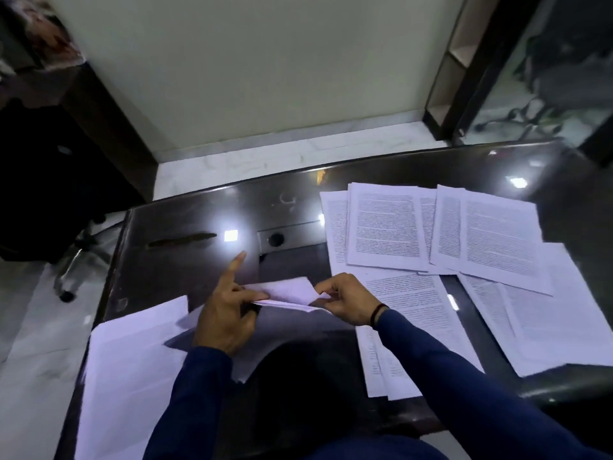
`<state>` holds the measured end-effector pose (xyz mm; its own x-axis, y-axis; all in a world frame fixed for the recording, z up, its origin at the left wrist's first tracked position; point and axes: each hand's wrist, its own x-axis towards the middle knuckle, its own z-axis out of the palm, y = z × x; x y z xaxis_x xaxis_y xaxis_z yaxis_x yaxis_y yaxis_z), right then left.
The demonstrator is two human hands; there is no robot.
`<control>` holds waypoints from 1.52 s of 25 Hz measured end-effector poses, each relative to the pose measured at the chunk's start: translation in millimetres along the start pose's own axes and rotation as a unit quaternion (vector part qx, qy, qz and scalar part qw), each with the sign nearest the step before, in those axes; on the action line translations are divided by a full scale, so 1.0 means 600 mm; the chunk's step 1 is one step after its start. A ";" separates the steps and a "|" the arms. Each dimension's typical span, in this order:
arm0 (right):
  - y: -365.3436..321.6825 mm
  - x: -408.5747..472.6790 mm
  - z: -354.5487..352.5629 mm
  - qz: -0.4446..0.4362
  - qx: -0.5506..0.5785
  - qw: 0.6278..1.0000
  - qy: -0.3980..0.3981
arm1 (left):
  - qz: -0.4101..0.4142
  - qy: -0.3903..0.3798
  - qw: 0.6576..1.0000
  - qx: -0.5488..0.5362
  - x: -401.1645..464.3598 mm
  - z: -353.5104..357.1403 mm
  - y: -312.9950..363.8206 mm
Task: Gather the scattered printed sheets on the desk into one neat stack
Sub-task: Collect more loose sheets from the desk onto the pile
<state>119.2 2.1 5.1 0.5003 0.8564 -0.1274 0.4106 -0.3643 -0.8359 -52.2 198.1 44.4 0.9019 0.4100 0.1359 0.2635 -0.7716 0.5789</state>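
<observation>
Left hand point(225, 313) clamped on a small bundle of sheets point(288, 292), thumb and curled fingers pinching its left edge, index finger sticking out straight toward the far side of the bench point(199, 214). Right hand point(345, 302) just right of the left one, fingertips pinched on the bundle's right corner, a dark band point(378, 313) round the wrist. Bundle held between both hands, lifted off the dark glossy surface, top sheet curling upward. Dark blue sleeves point(447, 370) on both arms.

Below and left of the left hand, a blank-side-up sheet point(132, 360) lying flat near the bench's left edge, with another sheet point(238, 343) sagging under the left wrist; hard to tell whether that one belongs to the held bundle. Right of the right hand, printed sheets spread loosely and overlapping: a near sheet point(414, 307) just beside the right wrist, partly covered by the forearm, and a further one point(544, 327) well out to the right. Beyond the right hand, toward the far edge, two more overlapping groups of printed pages, one point(384, 227) closer in and one point(494, 237) further right.

Ahead of the left index finger, a square cable port point(275, 239) set into the bench and bright ceiling-light reflections point(231, 235) on the gloss. Far left of the left hand, off the bench, a chair base point(76, 263) on a pale floor.
</observation>
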 end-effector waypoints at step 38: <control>0.294 -0.262 -0.178 0.393 0.244 0.886 0.033 | -0.399 0.026 0.896 -0.191 -0.045 0.128 0.028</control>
<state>194.2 -235.7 -65.2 0.5359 0.3786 -0.7546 -0.4544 -0.6239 -0.6358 -45.7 136.9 -11.3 0.4584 0.7872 -0.4125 0.6721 -0.0034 0.7404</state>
